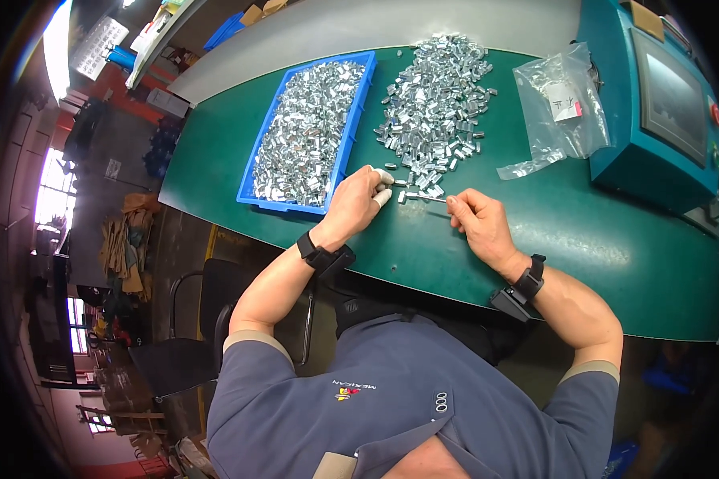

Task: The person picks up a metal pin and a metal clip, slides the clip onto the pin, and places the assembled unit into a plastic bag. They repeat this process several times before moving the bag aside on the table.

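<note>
Nearest to the camera is the person's grey-blue shirt (391, 399), and from it both bare forearms go up onto the green surface (599, 255). Each wrist carries a black band with a small black box.

At about 11 o'clock from the shirt, the left hand (358, 203) rests on the surface just beside the near right corner of the blue tray (350, 136). Its fingers (383, 196) are curled close together, two of them wear white tips, and they pinch a small metal piece (400, 196); the piece is too small to see how it is held. At about 1 o'clock, the right hand (479, 223) has thumb and first finger pressed together on the end of a thin metal pin (428, 197). This pin lies almost level between the two hands and points toward the left hand.

Directly at 12 o'clock from the hands, a loose heap of shiny metal pieces (439, 96) spreads over the surface, and its near edge almost reaches the fingers. The blue tray, at 11 o'clock, is full of the same kind of pieces. At 2 o'clock lies a clear plastic bag (559, 112) with a white label, next to a teal machine (655, 104) with a dark screen.
</note>
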Tool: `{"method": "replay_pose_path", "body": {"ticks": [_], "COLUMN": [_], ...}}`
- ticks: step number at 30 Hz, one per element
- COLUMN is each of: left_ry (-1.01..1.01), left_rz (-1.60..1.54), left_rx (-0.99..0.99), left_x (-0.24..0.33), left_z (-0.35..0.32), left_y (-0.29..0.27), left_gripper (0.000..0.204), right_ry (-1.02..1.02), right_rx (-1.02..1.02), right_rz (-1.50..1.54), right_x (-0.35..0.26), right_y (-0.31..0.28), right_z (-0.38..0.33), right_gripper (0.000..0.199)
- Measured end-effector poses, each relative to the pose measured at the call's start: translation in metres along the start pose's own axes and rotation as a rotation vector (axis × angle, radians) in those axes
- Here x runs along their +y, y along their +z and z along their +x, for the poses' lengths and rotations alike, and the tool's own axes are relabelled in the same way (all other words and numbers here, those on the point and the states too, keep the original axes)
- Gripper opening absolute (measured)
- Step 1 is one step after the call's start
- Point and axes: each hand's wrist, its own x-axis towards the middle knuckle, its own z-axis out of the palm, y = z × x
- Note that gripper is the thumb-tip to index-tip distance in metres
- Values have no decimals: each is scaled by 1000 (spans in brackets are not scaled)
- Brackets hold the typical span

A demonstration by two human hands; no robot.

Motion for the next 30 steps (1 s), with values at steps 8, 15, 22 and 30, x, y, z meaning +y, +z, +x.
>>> {"method": "replay_pose_path", "body": {"ticks": [8, 15, 22, 30], "left_ry": [-344, -469, -418, -303], "left_rz": [-858, -1231, -1280, -1210], "left_rx": [-73, -50, -24, -55], "left_x": [10, 16, 28, 44], "left_z": [-10, -17, -24, -27], "left_y": [14, 28, 41, 54], "left_gripper": [19, 27, 24, 19], "right_ry": [-49, -17, -96, -42], "right_rx": [-6, -19, -5, -47], "right_rz": [-95, -87, -61, -101], "right_x": [3, 0, 3, -1], "right_y": [2, 1, 2, 0], "right_z": [0, -1, -3, -3], "right_gripper": [26, 24, 22, 27]}}
